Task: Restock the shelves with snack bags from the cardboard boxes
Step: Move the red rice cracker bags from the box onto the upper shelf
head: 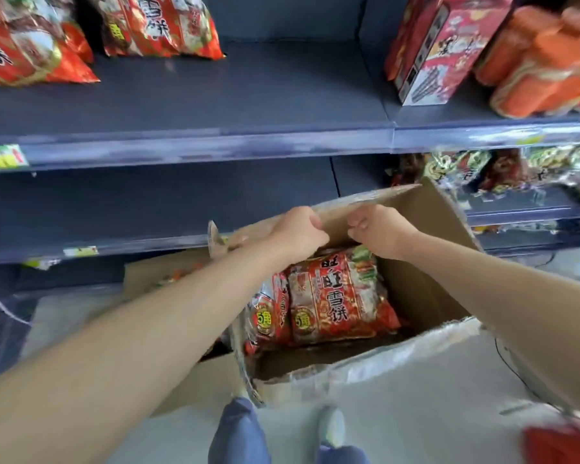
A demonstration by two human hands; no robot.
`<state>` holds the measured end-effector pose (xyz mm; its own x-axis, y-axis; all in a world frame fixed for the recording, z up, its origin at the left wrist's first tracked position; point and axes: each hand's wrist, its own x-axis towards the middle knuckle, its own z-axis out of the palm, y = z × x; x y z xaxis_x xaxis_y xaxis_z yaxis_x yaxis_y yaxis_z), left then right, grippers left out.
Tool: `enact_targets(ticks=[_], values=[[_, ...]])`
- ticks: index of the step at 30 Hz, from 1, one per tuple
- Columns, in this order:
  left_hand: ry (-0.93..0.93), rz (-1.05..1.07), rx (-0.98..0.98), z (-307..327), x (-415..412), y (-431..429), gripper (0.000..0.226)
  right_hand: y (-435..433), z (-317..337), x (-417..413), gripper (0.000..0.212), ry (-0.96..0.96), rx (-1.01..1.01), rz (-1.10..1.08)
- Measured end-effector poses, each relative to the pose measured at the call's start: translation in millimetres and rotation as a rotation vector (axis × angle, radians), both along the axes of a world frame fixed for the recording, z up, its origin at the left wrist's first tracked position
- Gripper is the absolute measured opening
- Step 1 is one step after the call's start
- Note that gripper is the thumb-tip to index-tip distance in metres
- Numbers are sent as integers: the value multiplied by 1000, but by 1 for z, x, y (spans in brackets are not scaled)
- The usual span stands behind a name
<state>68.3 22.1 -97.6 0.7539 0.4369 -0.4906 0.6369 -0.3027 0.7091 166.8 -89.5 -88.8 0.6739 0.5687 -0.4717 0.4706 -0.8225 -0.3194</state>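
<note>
Left forearm (141, 333) and right forearm (503, 279): bare to the frame edge. Left hand (297, 234) and right hand (380, 231): bare. Legs: blue trousers (238, 433), plain fabric. Footwear: one pale shoe (332, 426), rounded toe.

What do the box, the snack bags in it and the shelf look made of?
Box: matte brown cardboard, shown by its bent flaps. Snack bags: glossy crinkled film, probably plastic, catching glare. Shelf: smooth dark board, likely painted metal.

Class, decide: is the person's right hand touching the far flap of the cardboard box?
Touching. The head view shows the right hand gripping the far flap, fingers curled over its edge.
</note>
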Motion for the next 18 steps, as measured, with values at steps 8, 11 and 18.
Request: enact_targets(ticks=[8, 11, 18], values=[[285, 244, -199, -98, 2, -34, 15, -38, -88, 17, 32, 153, -340, 159], [349, 289, -194, -126, 3, -34, 37, -39, -118, 23, 31, 210, -411, 184], [395, 328, -302, -162, 13, -34, 51, -41, -142, 33, 59, 408, -404, -29]])
